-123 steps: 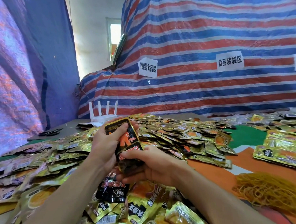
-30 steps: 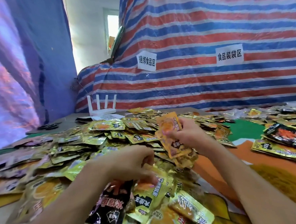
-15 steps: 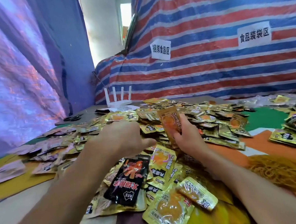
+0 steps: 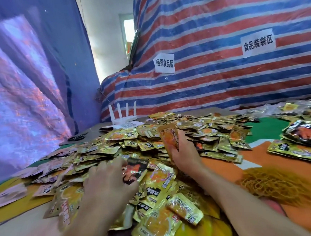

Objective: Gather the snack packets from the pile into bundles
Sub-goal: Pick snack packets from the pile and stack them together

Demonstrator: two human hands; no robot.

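The striped tarp [image 4: 221, 89] fills the back and a blue tarp [image 4: 32, 79] the left, so your table [image 4: 18, 231] is walled on both those sides. Across it, from the far edge down to your forearms, spreads the pile of snack packets [image 4: 202, 131], mostly gold. To your right lie finished bundles [image 4: 303, 137], black packets stacked on gold ones, on an orange mat [image 4: 224, 168]. The heap of rubber bands [image 4: 280, 185] sits nearer you on that mat. Your right hand [image 4: 184, 152] grips an orange packet [image 4: 169, 137] upright above the pile's middle, thumb across its front. Your left hand [image 4: 107, 181] lies on the pile with its fingers stretched and spread, the tips at the left edge of a black packet [image 4: 135, 170]; motion blur softens it. Half a second ago that hand hung curled above the black packet; it has since come down onto the pile, while the right hand holds the same orange packet as before. The black bundle both hands held four seconds ago is out of them. Open room is a strip of orange mat between your right forearm and the bundles, a green mat [image 4: 267, 128] beyond it, and bare tabletop at the near left corner. A white router [image 4: 123, 117] and scissors [image 4: 78, 137] sit at the far left edge.
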